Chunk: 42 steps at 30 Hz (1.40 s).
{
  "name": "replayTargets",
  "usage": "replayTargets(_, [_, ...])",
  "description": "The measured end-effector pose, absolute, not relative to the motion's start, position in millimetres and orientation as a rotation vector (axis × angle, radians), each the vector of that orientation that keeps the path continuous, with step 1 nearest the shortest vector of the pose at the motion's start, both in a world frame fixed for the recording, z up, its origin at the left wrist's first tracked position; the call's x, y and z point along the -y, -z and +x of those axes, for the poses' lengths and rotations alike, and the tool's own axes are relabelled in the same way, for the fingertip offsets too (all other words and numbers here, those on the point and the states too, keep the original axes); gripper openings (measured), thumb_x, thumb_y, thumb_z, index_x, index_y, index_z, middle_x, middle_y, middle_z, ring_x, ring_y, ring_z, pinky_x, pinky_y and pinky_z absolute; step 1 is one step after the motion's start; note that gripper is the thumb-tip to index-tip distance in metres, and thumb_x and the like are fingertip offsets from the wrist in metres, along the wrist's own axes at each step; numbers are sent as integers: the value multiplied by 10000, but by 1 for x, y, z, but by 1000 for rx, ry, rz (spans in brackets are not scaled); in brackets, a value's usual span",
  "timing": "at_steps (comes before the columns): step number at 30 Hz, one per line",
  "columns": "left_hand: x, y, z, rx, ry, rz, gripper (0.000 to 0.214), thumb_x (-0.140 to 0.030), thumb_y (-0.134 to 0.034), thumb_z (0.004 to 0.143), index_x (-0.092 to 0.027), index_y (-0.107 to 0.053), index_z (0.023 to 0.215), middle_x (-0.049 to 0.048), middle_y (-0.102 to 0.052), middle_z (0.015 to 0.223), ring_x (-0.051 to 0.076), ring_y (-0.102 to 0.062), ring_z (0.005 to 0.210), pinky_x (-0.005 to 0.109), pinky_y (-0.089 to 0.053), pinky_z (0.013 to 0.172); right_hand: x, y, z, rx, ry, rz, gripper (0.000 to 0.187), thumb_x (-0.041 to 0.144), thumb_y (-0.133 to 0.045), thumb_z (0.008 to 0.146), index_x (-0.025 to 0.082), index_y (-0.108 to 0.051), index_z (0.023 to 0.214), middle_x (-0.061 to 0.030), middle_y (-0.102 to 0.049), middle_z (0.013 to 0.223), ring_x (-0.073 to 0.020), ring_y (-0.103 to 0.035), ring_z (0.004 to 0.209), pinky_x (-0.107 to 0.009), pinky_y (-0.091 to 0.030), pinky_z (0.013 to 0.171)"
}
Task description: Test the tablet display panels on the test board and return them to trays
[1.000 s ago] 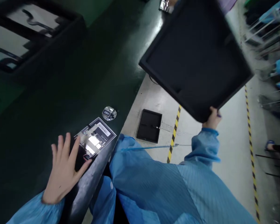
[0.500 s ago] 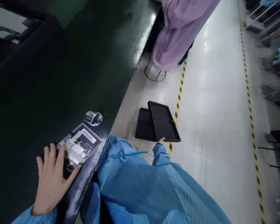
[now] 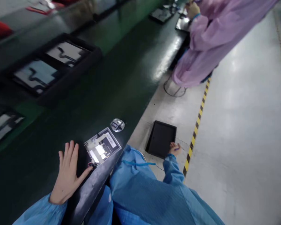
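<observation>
Here at lower centre-right of the frame, the black tray (image 3: 163,137) sits on the floor (image 3: 229,131), and the right hand (image 3: 175,149) is right at its right-hand edge. The fingers look curled, but whether they pinch the rim or merely rest by it, I can't tell. That tray looks light for its size, stiff and fairly smooth, so the raised rim is the place to grab, ideally on two opposite sides to stop it tipping.

Over at lower left, the left hand (image 3: 66,176) is spread wide, palm down on the tabletop (image 3: 110,87), pinching nothing. Its thumb reaches the near corner of the circuit board (image 3: 102,148), by the red wire (image 3: 90,163); touching or just beside, it's too close to call. The board looks thin, rigid, light and fragile: bare outer edges only, I'd say, clear of the wire and silver parts.
</observation>
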<state>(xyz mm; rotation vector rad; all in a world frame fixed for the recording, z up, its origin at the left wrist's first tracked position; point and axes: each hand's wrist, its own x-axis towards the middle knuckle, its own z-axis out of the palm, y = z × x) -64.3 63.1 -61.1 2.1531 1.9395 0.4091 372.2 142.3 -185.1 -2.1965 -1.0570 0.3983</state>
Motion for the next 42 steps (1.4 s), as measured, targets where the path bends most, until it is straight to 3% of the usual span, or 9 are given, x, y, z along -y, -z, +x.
replayTargets(4, [-96, 48, -88, -2239, -594, 2012, 883, -496, -499, 936, -147, -39, 1604, 175, -110, 1654, 331, -87, 1524, 553, -135, 1220, -227, 142, 387, 957, -211, -1741, 405, 486, -257, 998, 215, -501, 1173, -54, -630, 777, -215, -649, 646, -399, -572, 636])
replayTargets(7, [-142, 45, -118, -2456, -734, 1784, 937, -527, -532, 886, -13, -148, 1568, 249, -216, 1610, 321, -191, 1507, 465, -206, 1219, -300, 72, 358, 1124, -247, -1447, 371, 479, -373, 909, 213, -575, 1069, -59, -661, 752, -212, -656, 603, -381, -575, 631])
replayTargets(11, [-203, 66, -148, -2661, -889, 1548, 823, -413, -510, 899, 19, -221, 1537, 252, -281, 1584, 322, -241, 1490, 450, -265, 1196, -397, -8, 261, 1801, -578, -1004, 286, 305, -477, 919, 181, -633, 1125, -43, -721, 819, -162, -699, 712, -314, -574, 738])
replayTargets(15, [-233, 99, -157, -2780, -981, 1373, 784, -370, -481, 912, 82, -245, 1508, 325, -362, 1508, 399, -341, 1431, 511, -317, 1150, -498, -28, 156, 2325, -454, -1232, 284, 197, -545, 897, 218, -679, 1146, -3, -740, 929, -175, -700, 942, -324, -524, 939])
replayTargets(18, [-238, 112, -166, -2777, -987, 1379, 762, -389, -462, 930, 39, -258, 1527, 297, -545, 1356, 395, -524, 1285, 505, -411, 1068, -563, -18, 99, 2364, -376, -1418, 268, 195, -619, 857, 154, -715, 1104, -88, -721, 1074, -263, -668, 1058, -398, -491, 1004])
replayTargets(22, [-238, 113, -182, -2672, -1002, 1615, 560, -346, -400, 972, -118, -430, 1483, 178, -617, 1309, 325, -574, 1231, 438, -438, 1042, -614, 10, 53, 2349, -313, -1574, 368, 276, -605, 908, 96, -666, 1222, -163, -656, 1243, -300, -618, 1165, -401, -475, 1024])
replayTargets(29, [-239, 103, -193, -2760, -966, 1548, 341, -304, -438, 967, -184, -618, 1231, 133, -685, 1059, 309, -639, 1000, 389, -514, 831, -632, 36, 7, 2383, -209, -1608, 379, 297, -647, 900, 89, -683, 1215, -184, -682, 1170, -320, -633, 1132, -402, -492, 987])
replayTargets(35, [-230, 102, -202, -2809, -1255, 1410, 302, -279, -449, 970, -165, -601, 1203, 139, -665, 1205, 298, -608, 1147, 415, -470, 993, -604, -33, 27, 2353, 82, -1483, 378, 352, -698, 851, 151, -727, 1169, -155, -705, 1113, -350, -631, 1090, -440, -472, 960])
replayTargets(42, [-238, 101, -156, -2480, -1244, 1823, 266, -284, -443, 981, -181, -608, 1163, 119, -683, 1171, 272, -600, 1197, 441, -399, 1098, -512, -58, 212, 2157, 350, -1630, 422, 481, -653, 822, 150, -760, 1061, -153, -731, 951, -336, -661, 921, -407, -473, 807])
